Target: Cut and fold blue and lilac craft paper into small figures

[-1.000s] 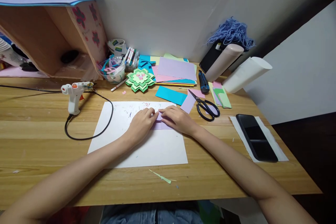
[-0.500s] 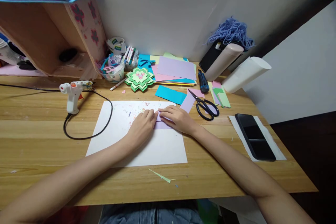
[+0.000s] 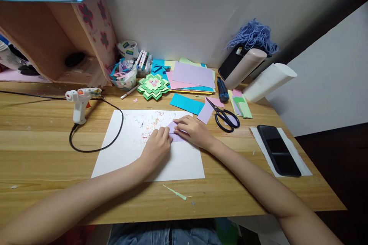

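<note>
A small piece of purple paper, with a folded-over flap, lies on a white sheet marked with coloured specks. At its left edge my left hand has its fingers bent and closed on the paper. My right hand presses down the right part of the same piece, thumb and fingers close together, covering much of it. Just beyond that hand are another purple paper strip, a blue paper strip and black-handled scissors with blades pointing up-left.
A white glue gun with its looped cord stands at left. Behind are a green layered paper flower, stacked coloured paper and a blue cutter. A phone lies right, near white rolls. A cardboard box fills the back left.
My left hand has slid a little down and toward me along the purple paper, uncovering more of its upper left part. My right hand has stayed nearly in place.
</note>
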`<state>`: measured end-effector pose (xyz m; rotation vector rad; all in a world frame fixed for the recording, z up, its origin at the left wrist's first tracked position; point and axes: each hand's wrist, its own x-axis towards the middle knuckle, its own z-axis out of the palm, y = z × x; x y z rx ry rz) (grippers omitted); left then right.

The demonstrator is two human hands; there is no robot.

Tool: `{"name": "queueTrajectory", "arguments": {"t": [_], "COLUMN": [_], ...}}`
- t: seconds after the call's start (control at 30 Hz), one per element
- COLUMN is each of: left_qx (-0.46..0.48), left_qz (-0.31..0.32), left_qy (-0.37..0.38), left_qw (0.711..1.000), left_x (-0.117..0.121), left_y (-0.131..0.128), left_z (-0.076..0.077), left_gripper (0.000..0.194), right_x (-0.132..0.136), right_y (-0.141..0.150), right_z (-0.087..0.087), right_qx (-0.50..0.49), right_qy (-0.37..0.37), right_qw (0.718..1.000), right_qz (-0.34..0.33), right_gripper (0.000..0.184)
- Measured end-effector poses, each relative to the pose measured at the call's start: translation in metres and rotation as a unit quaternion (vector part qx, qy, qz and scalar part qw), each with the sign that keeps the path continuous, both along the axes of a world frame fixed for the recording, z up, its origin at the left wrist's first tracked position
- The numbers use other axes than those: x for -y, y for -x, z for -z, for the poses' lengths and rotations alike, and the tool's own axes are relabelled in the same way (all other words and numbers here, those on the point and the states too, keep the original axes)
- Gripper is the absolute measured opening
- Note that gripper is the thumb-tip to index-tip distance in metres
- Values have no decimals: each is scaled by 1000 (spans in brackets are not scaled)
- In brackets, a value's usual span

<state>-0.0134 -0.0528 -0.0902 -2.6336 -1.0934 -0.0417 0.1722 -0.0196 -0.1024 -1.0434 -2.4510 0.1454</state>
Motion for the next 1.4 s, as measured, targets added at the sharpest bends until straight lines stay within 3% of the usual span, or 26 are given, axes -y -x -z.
{"name": "queueTrajectory", "arguments": {"t": [0.17,0.33,0.6,0.93,1.1,1.27,1.4], "left_qx": [29,73,176,95,93,240,306], "left_qz": [-21,-25,-100,-28,-40,-118,-119], "left_qy": [-23,-16,90,87,68,123,228], "left_qw": [999,997,975,991,993,956,916], "left_x": [9,-2,-25,-25,-20,-27,-33], "left_y": [-3,2,15,11,14,15,13], "left_z": [-4,-5,-1,-6,-5,3,2], "left_gripper": [33,35,22,22,31,25,26], "right_x": [2,2,0,3,5,5,6], "right_y": [3,4,4,5,4,4,6], "right_z": [0,0,2,3,5,5,3], "right_qx": [-17,-20,-63,-6,2,-61,-118], "right_qy": [9,36,64,23,10,54,94], "right_qw": [1000,999,995,996,994,991,985], "right_qz": [15,24,40,84,107,110,77], "right_gripper": [14,13,25,33,39,34,27]}}
